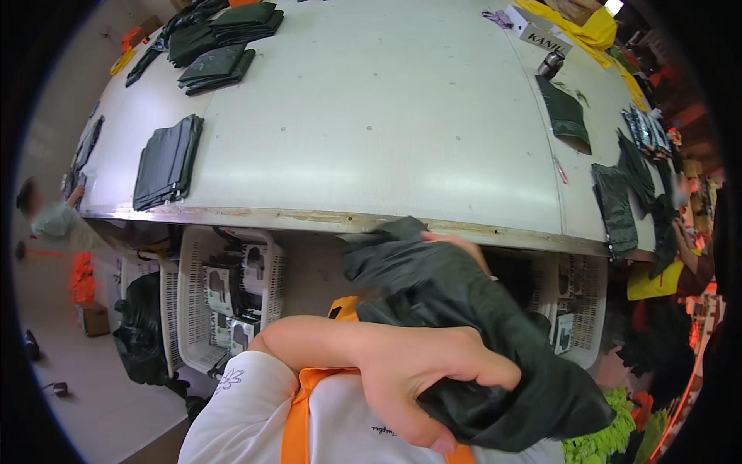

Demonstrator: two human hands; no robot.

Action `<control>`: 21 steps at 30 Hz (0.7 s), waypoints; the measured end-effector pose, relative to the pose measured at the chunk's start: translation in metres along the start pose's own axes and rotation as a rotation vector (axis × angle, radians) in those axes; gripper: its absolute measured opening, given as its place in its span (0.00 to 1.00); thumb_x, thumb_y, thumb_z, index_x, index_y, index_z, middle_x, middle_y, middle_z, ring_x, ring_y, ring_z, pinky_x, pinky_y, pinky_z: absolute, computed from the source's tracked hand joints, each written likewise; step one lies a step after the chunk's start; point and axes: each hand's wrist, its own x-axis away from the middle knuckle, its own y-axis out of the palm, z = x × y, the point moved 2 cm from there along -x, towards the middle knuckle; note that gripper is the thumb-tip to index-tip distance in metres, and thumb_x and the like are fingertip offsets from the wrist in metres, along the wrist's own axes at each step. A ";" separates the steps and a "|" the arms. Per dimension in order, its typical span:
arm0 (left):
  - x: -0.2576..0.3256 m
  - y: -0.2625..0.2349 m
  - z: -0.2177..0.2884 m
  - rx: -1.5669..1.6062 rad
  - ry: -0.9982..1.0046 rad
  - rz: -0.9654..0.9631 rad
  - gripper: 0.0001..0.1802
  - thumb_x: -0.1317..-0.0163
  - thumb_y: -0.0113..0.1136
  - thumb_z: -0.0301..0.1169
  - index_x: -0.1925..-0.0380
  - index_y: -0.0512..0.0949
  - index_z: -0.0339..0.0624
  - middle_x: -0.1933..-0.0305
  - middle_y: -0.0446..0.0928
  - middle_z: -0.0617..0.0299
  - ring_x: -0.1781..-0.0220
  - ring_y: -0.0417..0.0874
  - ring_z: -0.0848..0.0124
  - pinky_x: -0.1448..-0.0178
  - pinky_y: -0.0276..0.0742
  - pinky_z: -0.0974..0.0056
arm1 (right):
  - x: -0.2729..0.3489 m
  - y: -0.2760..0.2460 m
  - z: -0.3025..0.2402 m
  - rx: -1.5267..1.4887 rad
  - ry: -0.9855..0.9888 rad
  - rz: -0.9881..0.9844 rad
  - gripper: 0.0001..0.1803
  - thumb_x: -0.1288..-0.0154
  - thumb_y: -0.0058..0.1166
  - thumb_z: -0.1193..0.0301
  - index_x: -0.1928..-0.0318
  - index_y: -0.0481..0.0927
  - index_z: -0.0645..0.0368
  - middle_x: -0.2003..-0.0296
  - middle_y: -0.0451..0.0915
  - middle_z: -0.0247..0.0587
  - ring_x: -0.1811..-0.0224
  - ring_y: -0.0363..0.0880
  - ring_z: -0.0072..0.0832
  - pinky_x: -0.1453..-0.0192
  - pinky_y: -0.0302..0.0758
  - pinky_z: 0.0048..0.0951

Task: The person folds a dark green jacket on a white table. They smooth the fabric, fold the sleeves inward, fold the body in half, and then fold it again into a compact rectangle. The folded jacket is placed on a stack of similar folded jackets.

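Note:
A dark green, slightly glossy garment [433,282] hangs bunched up in front of my body, over the near table edge. My left hand [437,379] reaches across my chest from the left, closed on the lower part of it, thumb and fingers pinching the cloth. Higher up, by the table edge, my right hand [462,249] grips the garment's far part; much of that hand and its forearm is hidden behind the cloth. The garment's exact kind does not show, and its lower end trails to the right.
The wide white table [340,147] holds folded dark green stacks [168,164] on the left. Flat dark pieces [563,116], a metal flask [550,65] and a white box [537,31] lie right. Below stand white plastic baskets [278,282] with printed packets. Other people work at both sides.

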 end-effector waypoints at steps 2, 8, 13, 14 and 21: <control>0.030 0.010 0.007 -0.153 -0.015 0.128 0.26 0.57 0.71 0.38 0.65 0.69 0.34 0.76 0.70 0.58 0.76 0.72 0.59 0.74 0.66 0.65 | 0.058 -0.028 -0.012 0.191 0.171 0.239 0.11 0.37 0.48 0.74 0.54 0.73 0.60 0.53 0.78 0.50 0.45 0.72 0.37 0.44 0.68 0.32; 0.077 0.017 -0.019 -0.974 -0.161 0.337 0.29 0.53 0.72 0.42 0.63 0.66 0.35 0.73 0.69 0.52 0.72 0.73 0.55 0.70 0.70 0.59 | 0.275 -0.140 -0.115 0.952 0.673 0.836 0.15 0.40 0.49 0.75 0.51 0.72 0.58 0.61 0.78 0.58 0.58 0.79 0.47 0.55 0.73 0.39; 0.098 0.021 -0.007 -0.990 -0.261 0.412 0.34 0.61 0.75 0.39 0.63 0.62 0.37 0.68 0.71 0.45 0.62 0.75 0.46 0.59 0.72 0.53 | 0.296 -0.123 -0.219 1.585 0.689 0.739 0.24 0.43 0.41 0.82 0.44 0.69 0.57 0.66 0.77 0.59 0.62 0.76 0.54 0.61 0.70 0.49; 0.099 0.019 0.008 -0.963 -0.232 0.409 0.39 0.65 0.78 0.42 0.61 0.62 0.36 0.67 0.72 0.43 0.61 0.74 0.44 0.58 0.72 0.54 | 0.287 -0.126 -0.230 1.671 0.656 0.729 0.24 0.42 0.41 0.81 0.43 0.68 0.57 0.65 0.77 0.59 0.62 0.76 0.54 0.60 0.70 0.49; 0.106 -0.002 0.095 -1.180 -0.143 0.720 0.42 0.72 0.81 0.47 0.65 0.65 0.36 0.73 0.75 0.48 0.69 0.80 0.50 0.64 0.75 0.58 | 0.143 -0.219 -0.269 1.286 0.212 0.569 0.18 0.30 0.38 0.70 0.43 0.69 0.64 0.51 0.75 0.52 0.46 0.73 0.39 0.40 0.67 0.35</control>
